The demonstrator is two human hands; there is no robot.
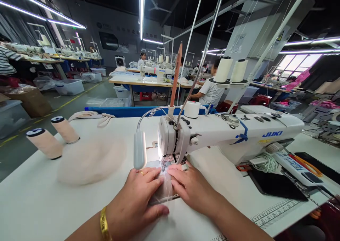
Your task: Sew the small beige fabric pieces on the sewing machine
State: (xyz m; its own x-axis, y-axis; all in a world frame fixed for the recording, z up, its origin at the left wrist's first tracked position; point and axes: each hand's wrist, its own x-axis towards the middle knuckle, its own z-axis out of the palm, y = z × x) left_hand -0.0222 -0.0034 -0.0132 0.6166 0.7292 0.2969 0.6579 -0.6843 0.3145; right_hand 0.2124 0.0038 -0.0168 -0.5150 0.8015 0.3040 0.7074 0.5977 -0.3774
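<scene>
A white sewing machine (212, 131) marked JUKI stands across the table, its lamp lit beside the needle. Under the needle area lies a thin, pale, sheer piece of fabric (166, 186). My left hand (142, 193) rests at the fabric's left side, fingers stretched towards the presser foot (164, 166) and thumb apart. From the right, my right hand (191, 188) lays its extended fingers on the fabric, close to the foot. Both hands look open and flat, pressing on the fabric. The exact spot under the fingertips is partly hidden.
Left on the table (32, 198) are two peach thread cones (45, 144) and a blurred beige fabric heap (91, 161). A black tablet-like device (277, 184), a coiled white cable (267, 162) and a printed ruler (276, 212) lie right. Co-workers sit at machines beyond.
</scene>
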